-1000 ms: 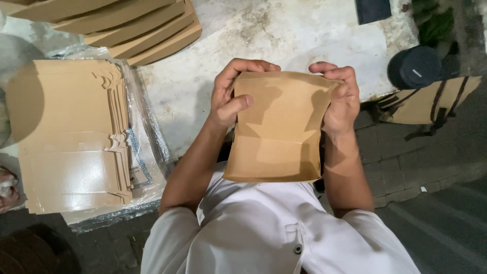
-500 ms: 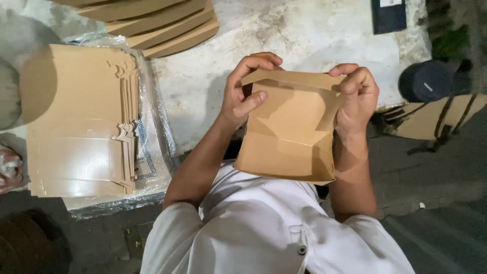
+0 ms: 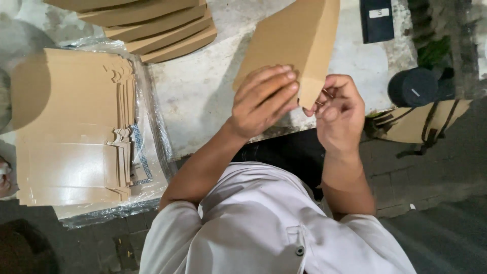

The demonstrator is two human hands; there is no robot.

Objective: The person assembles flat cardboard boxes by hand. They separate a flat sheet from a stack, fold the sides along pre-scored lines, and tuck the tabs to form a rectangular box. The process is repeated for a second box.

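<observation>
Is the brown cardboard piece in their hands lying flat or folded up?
Folded: the cardboard piece shows two faces meeting at a crease, held by left hand and right hand.

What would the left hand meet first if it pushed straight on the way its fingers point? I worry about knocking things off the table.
The folded brown cardboard box the left hand already touches; depth beyond it is unclear.

A white short-sleeved shirt (image 3: 264, 223) — sleeves ending above the elbows, a small dark button (image 3: 300, 250) on the front — forearms and hands bare.
</observation>
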